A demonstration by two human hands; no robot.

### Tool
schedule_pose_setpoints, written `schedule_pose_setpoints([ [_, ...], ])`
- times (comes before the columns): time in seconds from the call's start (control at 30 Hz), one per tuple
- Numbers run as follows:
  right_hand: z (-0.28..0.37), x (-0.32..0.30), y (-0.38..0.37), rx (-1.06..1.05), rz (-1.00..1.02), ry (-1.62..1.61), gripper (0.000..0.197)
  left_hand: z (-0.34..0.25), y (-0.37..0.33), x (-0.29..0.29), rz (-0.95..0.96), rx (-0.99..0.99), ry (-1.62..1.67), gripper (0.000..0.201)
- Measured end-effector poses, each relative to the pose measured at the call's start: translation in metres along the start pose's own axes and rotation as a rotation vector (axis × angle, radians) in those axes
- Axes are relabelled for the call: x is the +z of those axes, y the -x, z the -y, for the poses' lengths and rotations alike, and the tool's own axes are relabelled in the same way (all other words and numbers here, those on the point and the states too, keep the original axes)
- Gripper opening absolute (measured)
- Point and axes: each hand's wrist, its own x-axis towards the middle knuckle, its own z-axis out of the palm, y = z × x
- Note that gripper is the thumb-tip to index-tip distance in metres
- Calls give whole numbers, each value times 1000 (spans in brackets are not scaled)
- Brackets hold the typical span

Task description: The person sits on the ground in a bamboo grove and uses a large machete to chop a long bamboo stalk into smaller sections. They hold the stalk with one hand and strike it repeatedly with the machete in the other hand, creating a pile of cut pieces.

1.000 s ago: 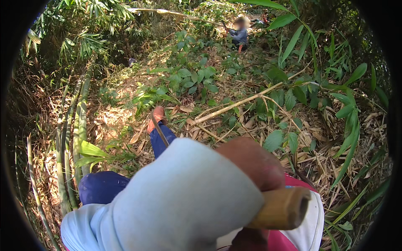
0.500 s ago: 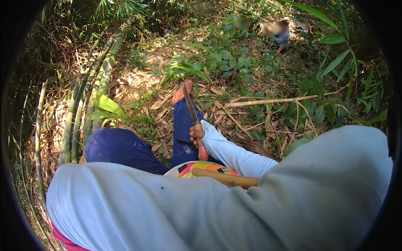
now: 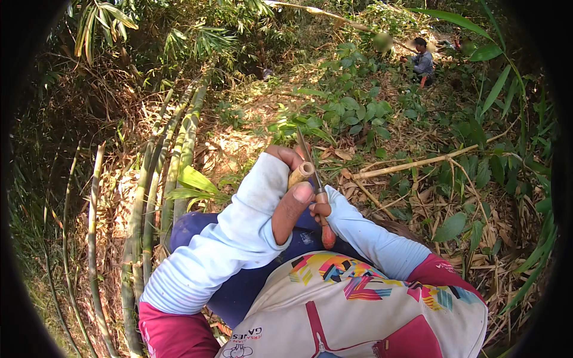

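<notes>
A short bamboo tube [image 3: 302,173] sits up front here, in front of the body, its hollow open end turned up toward the head, and the left hand [image 3: 289,210] is closed around it, thumb pressed just below the rim, fingers round the far side. What a crossed-up pose: the left forearm slants up and inward in its pale blue sleeve [image 3: 215,256], elbow out wide, wrist bent hard, while the right forearm, in a matching sleeve [image 3: 376,232], reaches in low from the other side. And there's the knife [image 3: 309,160], gripped by the right hand [image 3: 321,210] near the top of its reddish handle [image 3: 327,237], blade pointing forward just beside the tube; whether they touch, I can't tell! Now the lettering: a dark printed line [image 3: 253,335] runs upside down across the white shirt [image 3: 280,313], beside a small line-drawn figure [image 3: 237,350], and bright geometric shapes [image 3: 340,268] cover the lower front. Beyond, green bamboo stems [image 3: 185,143] stand at left, and a co-worker [image 3: 422,62] is low among the greenery at upper right
</notes>
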Motion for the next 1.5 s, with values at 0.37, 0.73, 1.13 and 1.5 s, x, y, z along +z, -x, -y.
schedule_pose_setpoints([
  [0.37, 144, 34, 56, -509, 223, 244, 26, -3, 15, -40, -196, -42, -183, 39],
  [0.73, 176, 64, 70, -1096, 56, 929, 32, 45, 51, -64, -172, 46, -306, 18],
  [1.13, 175, 78, 71, -1271, 150, 1209, 24, 15, 61, -42, -271, -95, 96, 17],
  [1.5, 169, 84, 62, -1328, 92, 1196, 34, 45, 59, -68, -81, 115, -241, 26],
])
